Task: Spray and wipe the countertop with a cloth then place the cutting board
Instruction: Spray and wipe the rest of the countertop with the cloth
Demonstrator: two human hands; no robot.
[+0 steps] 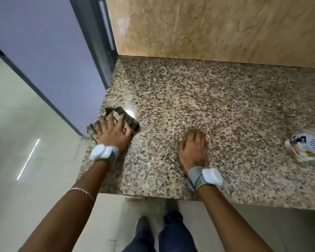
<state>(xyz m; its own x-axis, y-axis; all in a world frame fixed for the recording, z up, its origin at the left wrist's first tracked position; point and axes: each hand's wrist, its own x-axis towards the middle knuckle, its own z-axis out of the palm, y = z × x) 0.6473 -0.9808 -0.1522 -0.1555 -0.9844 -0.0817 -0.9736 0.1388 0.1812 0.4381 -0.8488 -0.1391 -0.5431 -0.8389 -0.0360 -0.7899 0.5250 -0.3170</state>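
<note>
A speckled granite countertop (198, 99) fills the middle of the view. My left hand (113, 132) presses flat with spread fingers on a dark checked cloth (129, 120) at the counter's front left corner. My right hand (194, 147) rests palm down on the bare stone near the front edge, fingers together, holding nothing. Both wrists wear grey bands with white blocks. No spray bottle or cutting board is in view.
A grey-blue fridge (44, 51) stands against the counter's left side. A beige marble wall (216, 28) backs the counter. A white crumpled packet (305, 149) lies at the right edge. The tiled floor (16, 142) and my legs show below the counter's front edge.
</note>
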